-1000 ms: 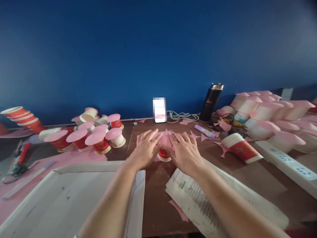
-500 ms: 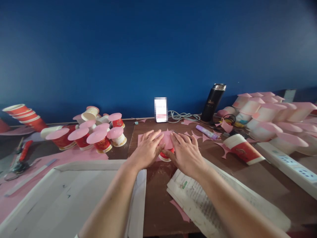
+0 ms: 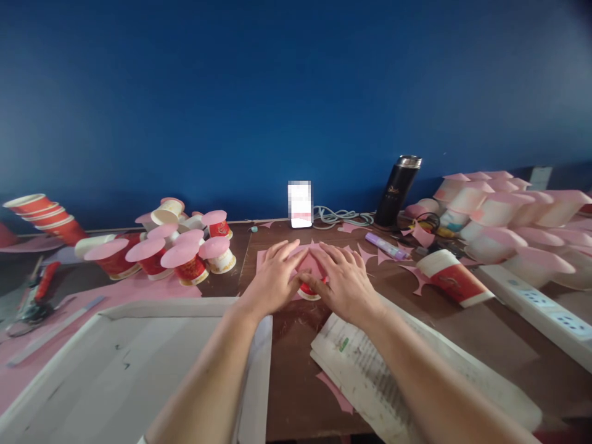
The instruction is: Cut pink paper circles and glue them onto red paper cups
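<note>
A red paper cup [image 3: 309,292] stands at the middle of the brown table, topped by a pink paper piece [image 3: 312,265]. My left hand [image 3: 277,277] rests on the left side of that paper, fingers spread. From the right, my right hand [image 3: 345,280] lies on the paper, its fingers also stretched out. Both thumbs meet near the cup's front edge. Neither hand is wrapped round anything. The palms hide the sides of the cup.
Left are paper-topped cups [image 3: 185,256], a cup stack [image 3: 46,216] and a white box lid [image 3: 185,308]. Right are a black flask [image 3: 398,191], a purple tube [image 3: 386,246], a tipped cup [image 3: 456,277], a power strip [image 3: 536,302], many capped cups [image 3: 504,209] and a folded paper bag [image 3: 361,364].
My thumbs have come together in front of the cup. The hands have otherwise shifted only slightly on the pink paper.
</note>
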Tool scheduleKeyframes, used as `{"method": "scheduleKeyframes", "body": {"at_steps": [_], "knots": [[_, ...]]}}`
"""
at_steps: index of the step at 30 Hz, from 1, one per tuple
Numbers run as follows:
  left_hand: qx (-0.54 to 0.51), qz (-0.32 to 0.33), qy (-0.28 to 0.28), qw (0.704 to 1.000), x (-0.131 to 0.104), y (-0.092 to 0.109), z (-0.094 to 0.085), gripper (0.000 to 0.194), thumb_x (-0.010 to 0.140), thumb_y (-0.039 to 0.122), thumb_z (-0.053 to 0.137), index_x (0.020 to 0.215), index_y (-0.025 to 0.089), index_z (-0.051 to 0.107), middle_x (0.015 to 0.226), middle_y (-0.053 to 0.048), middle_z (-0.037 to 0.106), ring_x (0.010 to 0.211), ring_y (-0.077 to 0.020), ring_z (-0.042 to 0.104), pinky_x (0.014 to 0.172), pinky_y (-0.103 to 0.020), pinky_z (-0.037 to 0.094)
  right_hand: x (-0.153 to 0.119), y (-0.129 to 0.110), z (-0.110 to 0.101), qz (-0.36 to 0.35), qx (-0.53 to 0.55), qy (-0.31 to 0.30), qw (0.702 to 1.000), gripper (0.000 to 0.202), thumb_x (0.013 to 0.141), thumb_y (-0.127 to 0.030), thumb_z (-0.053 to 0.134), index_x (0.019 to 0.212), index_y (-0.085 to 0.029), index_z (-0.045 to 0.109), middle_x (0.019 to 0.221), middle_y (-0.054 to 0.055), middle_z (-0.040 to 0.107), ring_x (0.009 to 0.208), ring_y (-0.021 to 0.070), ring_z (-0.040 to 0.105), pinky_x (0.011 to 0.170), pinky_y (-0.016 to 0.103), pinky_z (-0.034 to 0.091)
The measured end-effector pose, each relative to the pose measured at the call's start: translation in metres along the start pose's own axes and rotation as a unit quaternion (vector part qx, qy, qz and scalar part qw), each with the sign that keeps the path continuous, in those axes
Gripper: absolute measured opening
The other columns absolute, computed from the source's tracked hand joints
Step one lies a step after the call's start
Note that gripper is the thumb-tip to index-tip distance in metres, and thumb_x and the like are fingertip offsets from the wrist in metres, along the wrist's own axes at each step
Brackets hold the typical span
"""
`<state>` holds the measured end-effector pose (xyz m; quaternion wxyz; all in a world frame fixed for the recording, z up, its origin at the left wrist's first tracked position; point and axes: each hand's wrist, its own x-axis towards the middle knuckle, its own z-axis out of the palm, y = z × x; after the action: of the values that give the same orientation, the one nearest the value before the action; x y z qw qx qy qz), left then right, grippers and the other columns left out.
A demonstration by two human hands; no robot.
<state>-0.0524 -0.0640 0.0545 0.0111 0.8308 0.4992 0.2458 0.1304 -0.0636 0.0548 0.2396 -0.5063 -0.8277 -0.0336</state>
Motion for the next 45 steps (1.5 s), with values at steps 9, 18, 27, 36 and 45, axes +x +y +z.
{"method": "scheduleKeyframes", "body": {"at_steps": [9,18,27,36,45], "knots": [[-0.012,0.001,-0.001,1.000,0.0010,-0.0001,0.0010,0.050,0.092,0.048,0.037,0.130,0.021,0.052,0.144,-0.007,0.042,0.133,-0.0268,0.030,0.110,-0.047,0.027,0.0004,0.0002,0.0003,0.006,-0.007,-0.008,1.000,0.056,0.091,-0.060,0.029,0.129,-0.025,0.051,0.140,0.008,0.047,0.127,0.0313,0.040,0.106,0.055,0.023],[-0.019,0.002,-0.004,1.000,0.0001,-0.0003,0.0011,0.049,0.092,0.047,0.037,0.132,0.021,0.051,0.143,-0.008,0.043,0.133,-0.0270,0.030,0.111,-0.046,0.026,-0.0004,-0.0032,0.0009,0.002,-0.019,0.003,1.000,0.055,0.092,-0.058,0.030,0.128,-0.023,0.052,0.138,0.008,0.050,0.125,0.0303,0.041,0.106,0.053,0.023],[-0.023,-0.002,0.007,1.000,0.0006,0.0012,0.0026,0.054,0.092,0.051,0.035,0.131,0.018,0.052,0.142,-0.010,0.044,0.133,-0.0269,0.031,0.111,-0.046,0.027,-0.0005,-0.0007,0.0009,0.012,-0.023,0.020,0.999,0.059,0.092,-0.058,0.030,0.135,-0.019,0.045,0.138,0.009,0.050,0.125,0.0298,0.041,0.107,0.053,0.022],[-0.034,-0.002,-0.002,0.999,0.0001,0.0031,0.0003,0.056,0.091,0.055,0.033,0.130,0.020,0.053,0.142,-0.010,0.045,0.133,-0.0273,0.031,0.109,-0.047,0.027,-0.0012,0.0000,-0.0002,0.009,-0.035,0.012,0.999,0.055,0.093,-0.052,0.031,0.129,-0.017,0.051,0.137,0.008,0.051,0.123,0.0297,0.042,0.108,0.053,0.020],[-0.150,-0.031,-0.003,0.988,0.0021,-0.0022,-0.0010,0.061,0.088,0.056,0.041,0.137,0.021,0.044,0.143,-0.011,0.044,0.134,-0.0255,0.035,0.109,-0.043,0.031,-0.0015,0.0013,0.0009,0.028,-0.003,0.011,1.000,0.059,0.091,-0.058,0.032,0.130,-0.018,0.051,0.136,0.009,0.053,0.124,0.0321,0.043,0.104,0.053,0.027]]}}
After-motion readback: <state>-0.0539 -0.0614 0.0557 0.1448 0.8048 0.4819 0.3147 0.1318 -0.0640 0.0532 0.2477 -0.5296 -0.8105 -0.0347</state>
